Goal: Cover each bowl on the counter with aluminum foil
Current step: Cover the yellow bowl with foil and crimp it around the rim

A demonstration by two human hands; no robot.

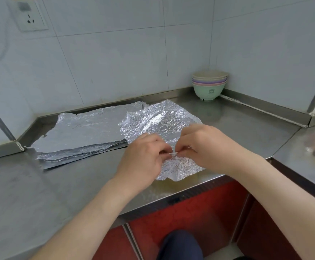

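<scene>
A crinkled sheet of aluminum foil is draped over something near the counter's front edge; what lies under it is hidden. My left hand and my right hand meet at its near side, and each pinches a small fold of the foil between thumb and fingertips. A stack of several bowls, beige on top, then purple and pink, with a mint green one at the bottom, stands uncovered in the back right corner, well away from both hands.
A pile of flat foil sheets lies on the steel counter to the left. Tiled walls close the back and right. A wall socket is at upper left. Red cabinet fronts run below the counter edge.
</scene>
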